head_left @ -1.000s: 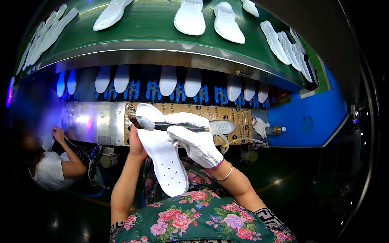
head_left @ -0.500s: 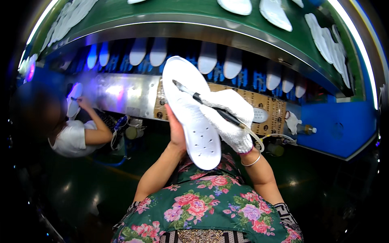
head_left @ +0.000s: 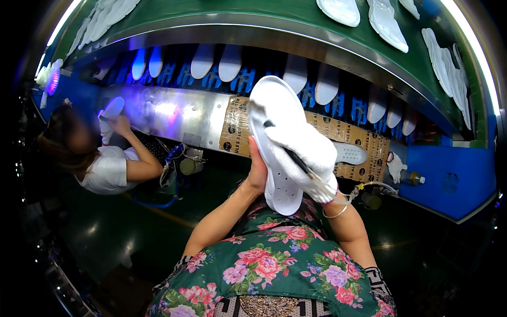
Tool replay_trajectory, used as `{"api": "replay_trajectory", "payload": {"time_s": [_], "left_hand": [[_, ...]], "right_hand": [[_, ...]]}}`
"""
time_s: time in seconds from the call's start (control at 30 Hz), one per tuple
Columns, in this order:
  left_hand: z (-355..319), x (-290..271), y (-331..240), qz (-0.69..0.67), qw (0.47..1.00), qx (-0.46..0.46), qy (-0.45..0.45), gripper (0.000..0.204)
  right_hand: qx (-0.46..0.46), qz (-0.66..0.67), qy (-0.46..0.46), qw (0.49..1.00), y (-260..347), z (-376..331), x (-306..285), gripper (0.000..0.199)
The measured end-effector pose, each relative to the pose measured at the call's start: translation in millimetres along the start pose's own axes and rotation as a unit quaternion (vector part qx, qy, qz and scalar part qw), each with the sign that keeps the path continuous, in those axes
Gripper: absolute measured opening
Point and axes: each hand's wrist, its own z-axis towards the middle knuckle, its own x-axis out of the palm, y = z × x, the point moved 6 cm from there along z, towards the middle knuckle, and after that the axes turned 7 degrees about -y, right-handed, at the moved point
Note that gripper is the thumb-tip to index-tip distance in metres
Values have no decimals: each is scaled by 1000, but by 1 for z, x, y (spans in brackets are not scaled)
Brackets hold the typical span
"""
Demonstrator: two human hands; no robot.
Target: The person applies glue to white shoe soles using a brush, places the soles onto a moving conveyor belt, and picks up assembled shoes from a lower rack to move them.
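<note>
A white shoe sole (head_left: 280, 98), dotted with small holes towards its near end, is held up in front of me at a slight tilt. My left hand (head_left: 257, 168), bare, grips its left edge with the fingers hidden underneath. Over its right side lies my right hand (head_left: 309, 150) in a white knit glove, closed round a thin dark-handled brush (head_left: 298, 162) with a pale tube at its back end. The brush tip, smeared by motion, is at the sole's upper left edge. My glove covers much of the sole's middle.
Cardboard (head_left: 237, 129) lines the metal ledge (head_left: 195, 119), with another sole (head_left: 349, 154) on it. A bottle (head_left: 414, 178) lies at the right. White soles (head_left: 230, 63) stand in blue holders behind; several lie on the green conveyor (head_left: 253, 8). A co-worker (head_left: 111, 164) holds a sole at left.
The brush has moved from the sole's upper middle to its left edge, and my gloved hand covers more of the sole. The whole view has shifted, so surroundings appear farther right.
</note>
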Motion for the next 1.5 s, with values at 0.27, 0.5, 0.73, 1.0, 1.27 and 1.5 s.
{"api": "replay_trajectory", "payload": {"time_s": [0.27, 0.5, 0.73, 1.0, 1.27, 1.5], "left_hand": [[0, -27, -22, -19, 998, 33, -50, 98], [-4, -46, -39, -5, 993, 77, -86, 100], [-2, -55, -44, -23, 996, 38, -77, 101], [5, -49, -49, -14, 999, 43, -27, 103], [12, -50, -48, -29, 998, 43, -47, 102], [25, -52, -50, -147, 988, 36, -11, 110]], "right_hand": [[9, 21, -58, 998, -3, 16, 9, 27], [111, 159, -31, 981, -8, 14, 18, 21], [-15, 74, 52, 996, 18, 6, 38, 23], [1, 42, 8, 999, 3, 4, 31, 23], [121, 88, -53, 987, -20, -8, 17, 20], [1, 46, 75, 996, 12, -14, 37, 26]]}}
